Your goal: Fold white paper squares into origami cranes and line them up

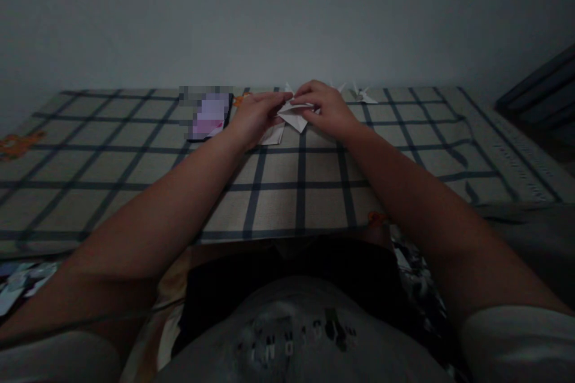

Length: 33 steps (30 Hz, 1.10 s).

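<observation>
Both my arms reach forward over a checked cloth [314, 191]. My left hand [256, 114] and my right hand [327, 109] meet on a partly folded white paper [294, 116], fingers pinched on its upper edge. The paper is lifted slightly off the cloth, its point hanging down. More white paper [274, 134] lies flat under my left hand.
A phone with a lit screen [209, 116] lies left of my hands. Small folded white paper figures [362, 94] stand at the far edge by the wall. An orange print [15, 143] marks the cloth at far left. Dark furniture [539, 102] stands at right.
</observation>
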Each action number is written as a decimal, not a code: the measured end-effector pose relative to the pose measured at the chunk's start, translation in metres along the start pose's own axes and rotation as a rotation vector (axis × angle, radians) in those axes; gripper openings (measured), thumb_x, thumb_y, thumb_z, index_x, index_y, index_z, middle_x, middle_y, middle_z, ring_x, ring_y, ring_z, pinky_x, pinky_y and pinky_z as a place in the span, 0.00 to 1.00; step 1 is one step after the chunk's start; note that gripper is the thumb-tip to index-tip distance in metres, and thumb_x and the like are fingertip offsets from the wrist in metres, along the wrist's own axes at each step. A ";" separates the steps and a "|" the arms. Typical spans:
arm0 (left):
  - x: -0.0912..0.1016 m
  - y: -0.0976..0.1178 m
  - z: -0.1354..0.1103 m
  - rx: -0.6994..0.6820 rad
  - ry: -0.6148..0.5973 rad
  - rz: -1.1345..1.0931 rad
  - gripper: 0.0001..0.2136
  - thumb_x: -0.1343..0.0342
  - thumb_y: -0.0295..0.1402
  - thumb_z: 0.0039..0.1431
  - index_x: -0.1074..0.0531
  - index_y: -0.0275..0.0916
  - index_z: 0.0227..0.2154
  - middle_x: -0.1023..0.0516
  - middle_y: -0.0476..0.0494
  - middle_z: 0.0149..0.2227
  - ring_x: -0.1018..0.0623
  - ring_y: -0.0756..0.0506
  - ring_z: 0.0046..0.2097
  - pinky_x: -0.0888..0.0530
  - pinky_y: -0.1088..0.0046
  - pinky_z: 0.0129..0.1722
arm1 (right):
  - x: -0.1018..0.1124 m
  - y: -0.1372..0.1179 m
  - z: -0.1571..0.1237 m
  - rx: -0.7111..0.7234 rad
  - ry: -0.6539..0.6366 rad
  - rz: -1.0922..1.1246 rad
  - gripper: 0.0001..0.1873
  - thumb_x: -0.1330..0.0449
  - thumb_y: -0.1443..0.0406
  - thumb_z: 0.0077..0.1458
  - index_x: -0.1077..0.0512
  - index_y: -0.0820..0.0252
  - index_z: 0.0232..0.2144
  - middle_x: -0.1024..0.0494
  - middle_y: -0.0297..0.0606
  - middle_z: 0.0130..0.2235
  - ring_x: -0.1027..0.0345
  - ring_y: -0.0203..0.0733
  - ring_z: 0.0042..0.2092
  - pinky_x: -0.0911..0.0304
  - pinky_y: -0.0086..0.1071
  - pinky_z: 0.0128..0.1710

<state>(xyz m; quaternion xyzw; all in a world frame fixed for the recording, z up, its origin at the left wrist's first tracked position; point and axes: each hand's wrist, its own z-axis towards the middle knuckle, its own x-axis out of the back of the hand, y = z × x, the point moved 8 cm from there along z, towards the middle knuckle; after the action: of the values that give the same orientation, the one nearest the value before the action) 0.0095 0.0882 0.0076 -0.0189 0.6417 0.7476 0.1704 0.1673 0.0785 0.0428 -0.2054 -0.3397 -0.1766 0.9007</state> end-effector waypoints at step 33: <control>-0.010 0.003 -0.008 0.039 -0.047 0.089 0.10 0.30 0.39 0.62 0.17 0.36 0.35 0.13 0.42 0.39 0.14 0.46 0.47 0.19 0.66 0.59 | 0.021 -0.009 -0.002 -0.225 0.137 -0.060 0.23 0.47 0.43 0.71 0.29 0.54 0.45 0.23 0.37 0.36 0.25 0.45 0.39 0.32 0.39 0.45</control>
<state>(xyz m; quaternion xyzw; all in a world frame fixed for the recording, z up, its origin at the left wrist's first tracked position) 0.0165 0.0775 0.0118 0.0306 0.6523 0.7419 0.1522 0.1793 0.0659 0.0580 -0.2823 -0.2615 -0.2542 0.8873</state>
